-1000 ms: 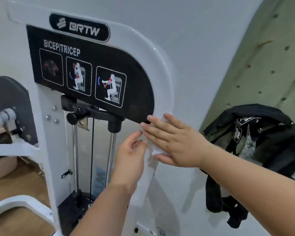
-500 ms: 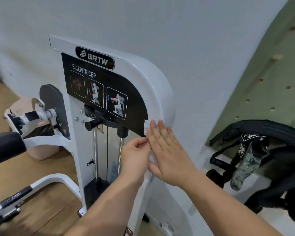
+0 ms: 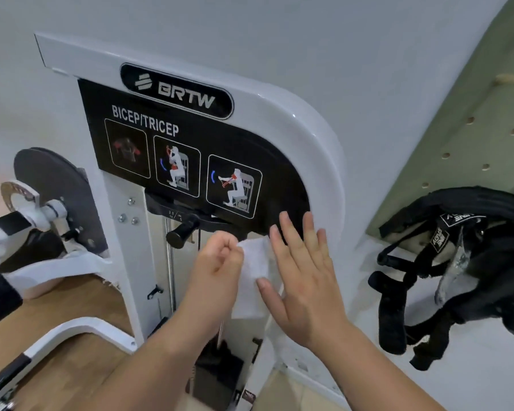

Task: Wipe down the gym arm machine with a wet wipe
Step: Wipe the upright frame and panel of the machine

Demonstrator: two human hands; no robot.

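Wipe (image 3: 254, 262) pinched by left hand (image 3: 217, 262), pressed on machine (image 3: 318, 149) by right hand (image 3: 306, 280) (fingers straight).

Glossy white painted metal frame (image 3: 318, 149); smooth black label panel (image 3: 273, 161); soft matt white wipe (image 3: 254, 262); wood-grain floor (image 3: 72, 298) at seven o'clock.
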